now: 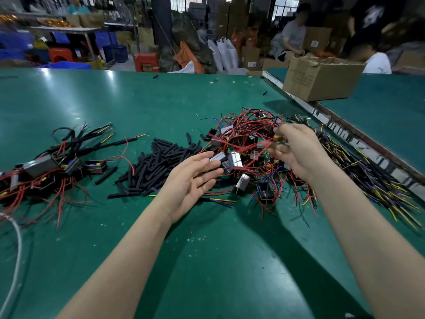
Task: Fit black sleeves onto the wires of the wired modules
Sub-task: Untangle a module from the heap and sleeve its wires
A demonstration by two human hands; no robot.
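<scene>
A green table top (96, 107) fills the foreground, with a second green table (379, 111) set at an angle on the right. An open cardboard box (319, 79) stands on that second table near its edge. A white cable (16, 249) curves across the near left corner of the first table.

Behind the tables, two red plastic stools (147, 62) stand on the floor, with blue crates (115, 52) under a metal-framed bench (69, 31). White sacks (224, 54) lean upright beside an orange bag (187, 56). Stacked cartons (250, 57) sit further back. On the right a seated person in a grey shirt (293, 35) and another in white (377, 62) are near what seem to be more boxes, blurred.
</scene>
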